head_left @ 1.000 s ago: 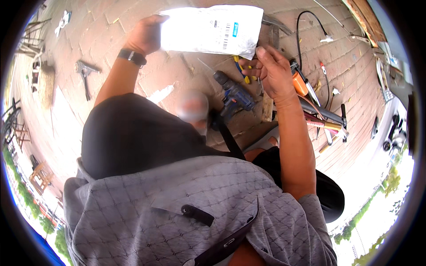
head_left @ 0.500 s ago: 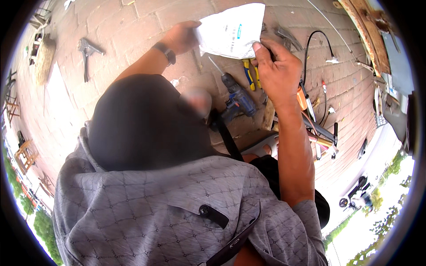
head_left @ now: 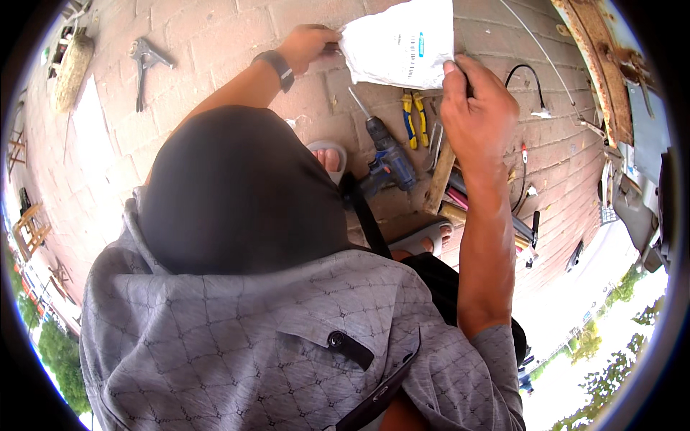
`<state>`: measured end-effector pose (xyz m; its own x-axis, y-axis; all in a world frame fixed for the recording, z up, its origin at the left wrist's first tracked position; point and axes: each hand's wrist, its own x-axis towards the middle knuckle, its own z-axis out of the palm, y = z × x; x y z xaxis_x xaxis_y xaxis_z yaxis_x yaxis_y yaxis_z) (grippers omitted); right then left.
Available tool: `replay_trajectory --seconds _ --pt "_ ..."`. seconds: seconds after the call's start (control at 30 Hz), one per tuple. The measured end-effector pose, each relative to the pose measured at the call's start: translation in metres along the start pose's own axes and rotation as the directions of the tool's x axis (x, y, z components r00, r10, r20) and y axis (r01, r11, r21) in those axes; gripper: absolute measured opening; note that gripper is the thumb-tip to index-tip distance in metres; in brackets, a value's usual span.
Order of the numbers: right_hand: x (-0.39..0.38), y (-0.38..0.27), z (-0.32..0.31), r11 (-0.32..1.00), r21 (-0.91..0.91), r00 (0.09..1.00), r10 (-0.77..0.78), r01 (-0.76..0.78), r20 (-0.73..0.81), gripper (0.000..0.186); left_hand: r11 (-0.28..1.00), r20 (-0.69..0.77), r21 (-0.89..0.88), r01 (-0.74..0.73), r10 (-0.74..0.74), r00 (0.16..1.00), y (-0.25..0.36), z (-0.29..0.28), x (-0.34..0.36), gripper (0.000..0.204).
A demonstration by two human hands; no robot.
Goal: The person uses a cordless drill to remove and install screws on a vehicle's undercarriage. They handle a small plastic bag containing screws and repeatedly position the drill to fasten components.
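A white plastic mailing bag (head_left: 384,47) with a printed label is stretched between my two hands, above the brick paving. At its left edge, my left hand (head_left: 310,49) grips it with fingers closed. My right hand (head_left: 476,100) pinches the lower right corner between thumb and forefinger. Below the bag on the ground lie a blue cordless drill (head_left: 388,158) with a long bit and yellow-and-blue pliers (head_left: 414,118). What the bag contains is hidden.
Grey locking pliers (head_left: 146,68) lie far left on the bricks. Beside my right forearm are a wooden block (head_left: 440,179) and several long-handled tools, partly covered. A black cable (head_left: 533,79) curls farther right. A rusty metal frame (head_left: 595,65) stands at the right edge.
Both hands and the bag have shifted right and slightly up in the picture. The yellow-and-blue pliers show more fully under the bag. The grip on both sides is unchanged.
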<state>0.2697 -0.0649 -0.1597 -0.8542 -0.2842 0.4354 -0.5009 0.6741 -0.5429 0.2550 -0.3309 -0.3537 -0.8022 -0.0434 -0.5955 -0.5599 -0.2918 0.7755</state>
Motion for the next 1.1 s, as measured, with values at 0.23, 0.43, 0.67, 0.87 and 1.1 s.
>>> replay_trajectory --seconds 0.23,0.43,0.67,0.87,1.1 --pt "0.008 0.007 -0.004 0.995 -0.077 0.997 -0.061 0.064 0.038 0.015 0.981 0.026 0.192 -0.032 0.027 0.999 0.0 -0.011 0.008 0.03" --pt "0.014 0.0 -0.006 0.995 0.007 0.995 -0.101 0.101 0.019 0.016 0.987 -0.004 0.154 -0.042 0.043 0.999 0.005 -0.02 0.012 0.034" --pt "0.021 -0.001 -0.003 1.0 -0.002 0.996 -0.021 0.021 0.087 0.017 0.957 -0.053 0.283 -0.06 0.079 0.995 0.013 -0.029 0.006 0.04" --pt "0.026 0.002 -0.001 0.993 0.102 0.987 0.038 -0.054 0.155 0.018 0.602 0.312 0.393 -0.695 0.624 0.716 0.073 -0.003 -0.011 0.055" --pt "0.038 0.001 -0.005 0.976 0.184 0.972 0.071 -0.114 0.225 0.023 0.844 0.485 0.016 -0.536 0.462 0.742 0.136 0.029 -0.051 0.031"
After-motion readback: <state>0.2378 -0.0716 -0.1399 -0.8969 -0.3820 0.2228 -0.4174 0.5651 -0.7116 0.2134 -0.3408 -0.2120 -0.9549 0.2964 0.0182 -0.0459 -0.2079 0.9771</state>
